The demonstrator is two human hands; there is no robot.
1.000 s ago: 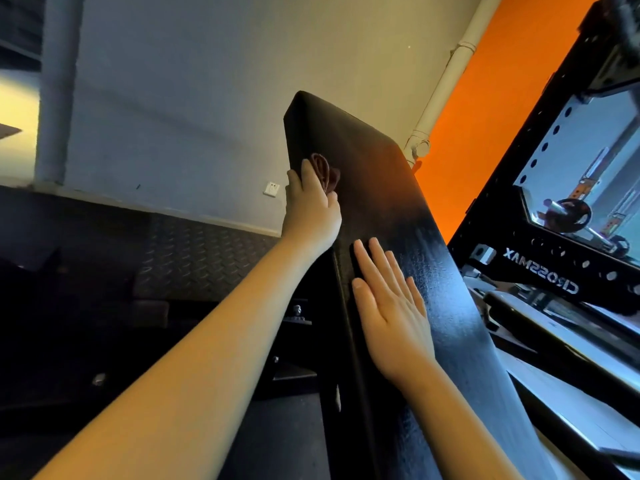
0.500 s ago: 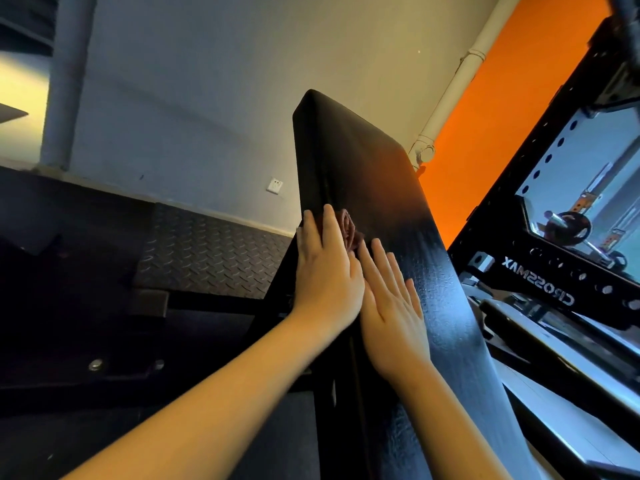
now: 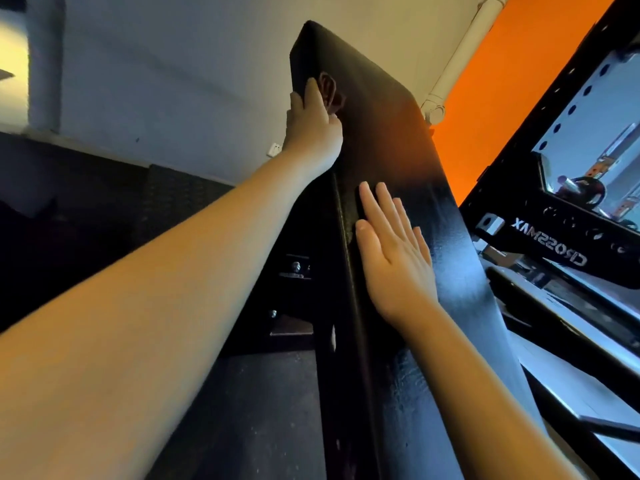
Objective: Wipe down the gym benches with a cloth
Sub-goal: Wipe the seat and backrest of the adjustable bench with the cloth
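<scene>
Left hand (image 3: 313, 123) presses cloth (image 3: 331, 91) onto bench (image 3: 381, 140) near its top-left corner, fingers extended; right hand (image 3: 394, 251) lies flat by the left edge.

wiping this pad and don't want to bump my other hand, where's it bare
Bare: the black padded bench between the dark brown cloth under the left hand and the flat right hand, plus the strip towards the orange wall. Crowded: lower pad, under the right forearm.
</scene>
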